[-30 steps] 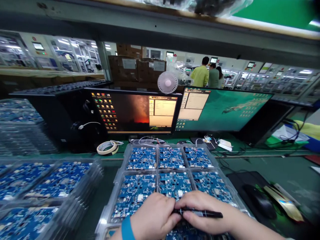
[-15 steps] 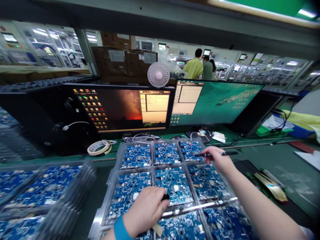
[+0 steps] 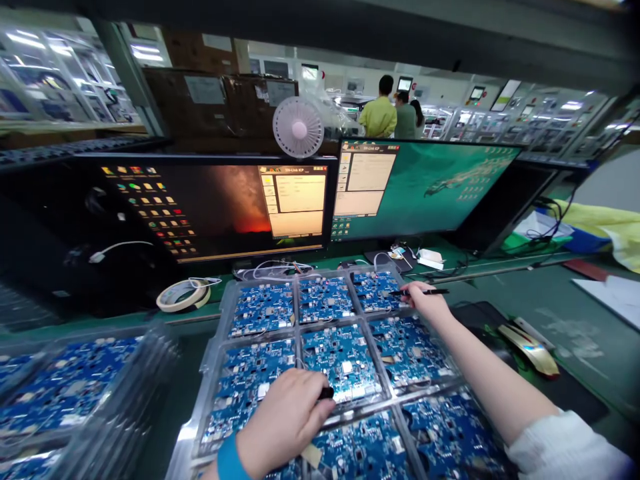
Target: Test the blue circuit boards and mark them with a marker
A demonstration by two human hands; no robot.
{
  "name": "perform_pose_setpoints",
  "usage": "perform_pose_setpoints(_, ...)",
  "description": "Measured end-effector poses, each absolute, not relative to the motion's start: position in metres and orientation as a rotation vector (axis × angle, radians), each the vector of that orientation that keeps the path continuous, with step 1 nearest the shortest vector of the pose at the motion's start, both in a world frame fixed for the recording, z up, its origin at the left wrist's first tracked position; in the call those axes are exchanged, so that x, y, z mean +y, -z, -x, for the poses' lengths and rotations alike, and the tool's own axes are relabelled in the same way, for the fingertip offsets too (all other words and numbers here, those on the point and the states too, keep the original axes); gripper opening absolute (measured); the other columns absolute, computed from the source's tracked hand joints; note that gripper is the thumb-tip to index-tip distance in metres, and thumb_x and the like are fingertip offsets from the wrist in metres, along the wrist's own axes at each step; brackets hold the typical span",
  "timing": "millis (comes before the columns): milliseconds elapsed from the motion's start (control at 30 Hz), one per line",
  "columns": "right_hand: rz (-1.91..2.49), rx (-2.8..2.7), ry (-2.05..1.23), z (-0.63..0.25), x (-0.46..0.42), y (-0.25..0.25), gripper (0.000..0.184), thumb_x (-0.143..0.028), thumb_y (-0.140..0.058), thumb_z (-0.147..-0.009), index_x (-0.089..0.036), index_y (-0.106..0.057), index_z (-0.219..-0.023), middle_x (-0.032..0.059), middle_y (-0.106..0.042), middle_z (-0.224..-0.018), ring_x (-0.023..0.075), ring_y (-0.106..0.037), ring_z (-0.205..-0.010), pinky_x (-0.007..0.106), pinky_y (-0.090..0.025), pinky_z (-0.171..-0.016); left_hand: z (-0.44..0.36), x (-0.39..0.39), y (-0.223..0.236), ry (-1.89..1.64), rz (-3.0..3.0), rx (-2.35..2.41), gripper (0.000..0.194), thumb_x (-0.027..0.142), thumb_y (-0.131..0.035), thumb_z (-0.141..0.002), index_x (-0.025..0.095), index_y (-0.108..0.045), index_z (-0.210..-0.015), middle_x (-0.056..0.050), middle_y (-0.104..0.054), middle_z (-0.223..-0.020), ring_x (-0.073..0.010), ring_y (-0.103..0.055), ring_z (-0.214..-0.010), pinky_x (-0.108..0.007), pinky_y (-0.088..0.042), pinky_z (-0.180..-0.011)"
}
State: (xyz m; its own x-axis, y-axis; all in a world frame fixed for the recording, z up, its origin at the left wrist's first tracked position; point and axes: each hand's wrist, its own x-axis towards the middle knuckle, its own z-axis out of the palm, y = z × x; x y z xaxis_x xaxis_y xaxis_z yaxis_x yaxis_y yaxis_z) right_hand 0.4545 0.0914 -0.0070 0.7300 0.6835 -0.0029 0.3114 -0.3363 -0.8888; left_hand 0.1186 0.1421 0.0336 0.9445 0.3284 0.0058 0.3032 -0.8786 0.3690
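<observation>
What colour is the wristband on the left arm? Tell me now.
The wristband is bright blue, shown best in the head view.

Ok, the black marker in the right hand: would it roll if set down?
Probably, on the flat green bench: the black marker in the right hand looks slim and round. It likely feels light and stiff, since the fingers pinch it lightly. On the blue circuit boards, raised components might stop it rolling, though that's hard to tell.

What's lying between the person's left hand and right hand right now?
In the head view, a blue printed circuit board in a clear plastic tray lies between the left hand and the right hand.
</observation>
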Motion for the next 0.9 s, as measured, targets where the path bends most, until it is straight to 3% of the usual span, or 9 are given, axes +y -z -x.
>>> perform_pose_setpoints(500, 1.855, -0.735, -0.399, -0.441, 0.076, -0.025, 0.029, -0.030, -0.037, -0.070, -0.014, -0.061, -0.075, 0.0030, -0.060, -0.061, 0.0099, -0.047, -0.047, 0.019, -0.037, -0.044, -0.117, 0.141, -0.037, -0.155, -2.715, 0.452, 0.018, 0.030, -0.031, -0.085, 0.019, -0.045, -0.081, -0.002, -0.054, -0.074, -0.0180, -0.048, -0.068, -0.030, -0.037, -0.062)
perform_pose_setpoints(767, 1.411, -0.790, -1.028, -0.326, 0.051, -0.059, 0.027, -0.036, -0.045, -0.072, -0.013, -0.058, -0.069, 0.0026, -0.056, -0.053, 0.0091, -0.046, -0.043, 0.020, -0.033, -0.041, -0.117, 0.140, -0.036, -0.138, -2.692, 0.521, 0.018, 0.030, -0.032, -0.086, 0.019, -0.045, -0.084, -0.002, -0.055, -0.076, -0.0177, -0.050, -0.070, -0.028, -0.037, -0.062)
perform_pose_setpoints(900, 1.320, -0.772, -1.171, -0.298, 0.046, -0.053, 0.026, -0.035, -0.044, -0.073, -0.014, -0.058, -0.068, 0.0019, -0.056, -0.051, 0.0081, -0.046, -0.042, 0.019, -0.032, -0.040, -0.117, 0.140, -0.039, -0.137, -2.666, 0.552, 0.020, 0.031, -0.031, -0.087, 0.018, -0.045, -0.083, -0.002, -0.055, -0.075, -0.0174, -0.051, -0.071, -0.028, -0.038, -0.062)
